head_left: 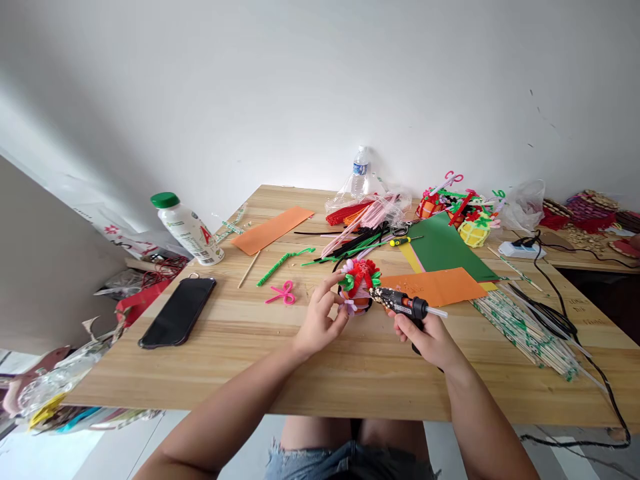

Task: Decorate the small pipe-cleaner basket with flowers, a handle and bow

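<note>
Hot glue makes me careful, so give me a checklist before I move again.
1. Glue gun in the right hand: ok, gripped by the handle.
2. Craft piece steadied: ok, the left hand has its fingers on it.
3. Glue stick loaded: ok, it pokes out of the back.
4. Nozzle hot: cannot tell.
5. Space around the gun uncluttered: not ok, orange paper lies close by.
6. Phone away from the nozzle: ok.

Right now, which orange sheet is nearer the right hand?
The orange sheet beyond the glue gun, overlapping the green sheet; the other orange sheet lies farther left.
</note>
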`<state>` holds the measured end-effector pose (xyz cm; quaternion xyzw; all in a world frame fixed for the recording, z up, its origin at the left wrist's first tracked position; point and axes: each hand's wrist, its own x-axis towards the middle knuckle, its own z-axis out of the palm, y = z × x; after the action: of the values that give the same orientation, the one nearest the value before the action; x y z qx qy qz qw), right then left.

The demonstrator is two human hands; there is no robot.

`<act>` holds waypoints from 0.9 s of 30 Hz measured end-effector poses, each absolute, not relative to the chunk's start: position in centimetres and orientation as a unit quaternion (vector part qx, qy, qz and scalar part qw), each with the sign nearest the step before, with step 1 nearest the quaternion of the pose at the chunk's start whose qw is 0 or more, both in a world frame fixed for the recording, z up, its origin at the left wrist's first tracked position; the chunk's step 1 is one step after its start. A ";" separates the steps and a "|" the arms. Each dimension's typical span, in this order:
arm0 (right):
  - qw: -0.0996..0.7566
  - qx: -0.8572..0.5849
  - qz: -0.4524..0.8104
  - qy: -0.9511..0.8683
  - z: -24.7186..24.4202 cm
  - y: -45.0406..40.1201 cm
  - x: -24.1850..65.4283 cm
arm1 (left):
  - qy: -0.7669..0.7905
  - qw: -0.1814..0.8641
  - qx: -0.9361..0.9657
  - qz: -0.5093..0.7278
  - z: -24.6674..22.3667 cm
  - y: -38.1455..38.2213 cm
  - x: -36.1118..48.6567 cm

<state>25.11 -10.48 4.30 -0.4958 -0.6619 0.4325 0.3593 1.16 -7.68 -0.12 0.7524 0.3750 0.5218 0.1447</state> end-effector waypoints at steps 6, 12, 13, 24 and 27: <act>0.349 -0.511 0.431 -0.657 4.0 -10.4 25.0 | 0.382 0.135 0.754 0.518 -0.3 -7.7 1.1; 0.344 -0.528 0.402 -0.664 3.9 -10.5 25.0 | 0.386 0.132 0.751 0.519 -0.2 -7.8 1.2; 0.344 -0.530 0.396 -0.666 3.9 -10.5 25.0 | 0.384 0.133 0.751 0.520 -0.2 -7.8 1.2; 0.322 -0.546 0.348 -0.691 4.9 -10.6 24.7 | 0.380 0.143 0.753 0.518 -0.1 -7.8 1.2; 0.319 -0.542 0.341 -0.699 5.2 -10.7 24.6 | 0.379 0.141 0.754 0.517 -0.1 -7.8 1.2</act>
<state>24.59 -10.72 5.19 -0.5422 -0.6988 0.3407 0.3189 1.23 -7.81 -0.11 0.7543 0.3791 0.5170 0.1414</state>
